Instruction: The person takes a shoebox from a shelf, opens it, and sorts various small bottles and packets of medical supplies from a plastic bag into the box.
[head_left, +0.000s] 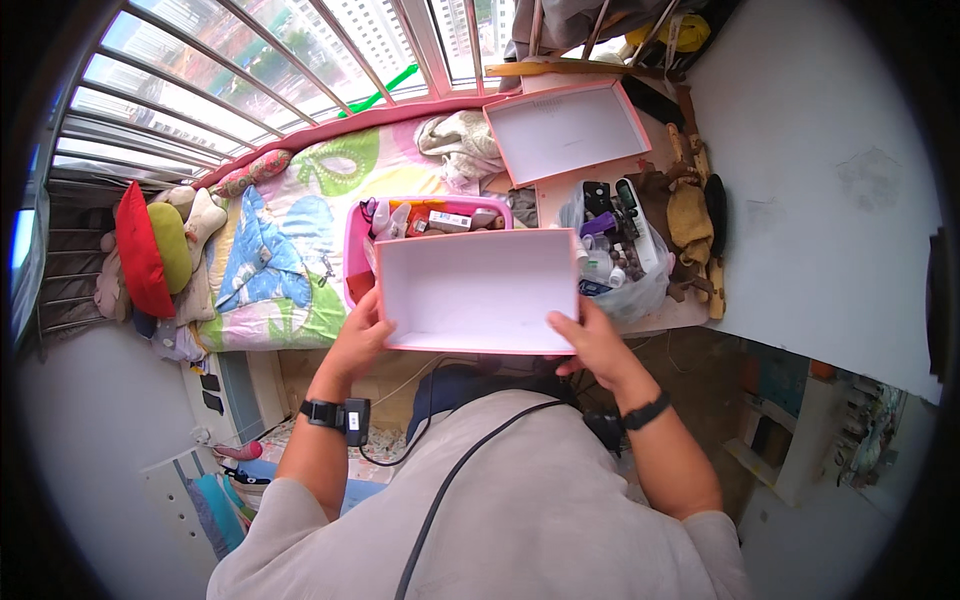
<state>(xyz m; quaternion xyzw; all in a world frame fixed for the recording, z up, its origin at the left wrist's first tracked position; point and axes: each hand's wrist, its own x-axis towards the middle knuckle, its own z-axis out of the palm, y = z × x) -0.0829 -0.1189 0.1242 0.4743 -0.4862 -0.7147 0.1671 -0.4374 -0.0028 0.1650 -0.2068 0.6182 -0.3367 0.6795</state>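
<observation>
Both my hands hold an empty pink-edged box with a white inside, its open side facing up toward me. My left hand grips its left end near the lower corner. At the lower right corner, my right hand has its thumb over the rim. Behind the box, and partly hidden by it, a pink plastic basket holds small packets, boxes and other items. A clear plastic bag with bottles, a purple item and other small things stands to the right. Farther back lies a similar shallow box or lid, inside up.
A flowered quilt covers the ledge below the barred window. On it are a folded blue cloth, a crumpled pale cloth and, at the left, a red cushion. Wooden pieces and cloth line the right wall.
</observation>
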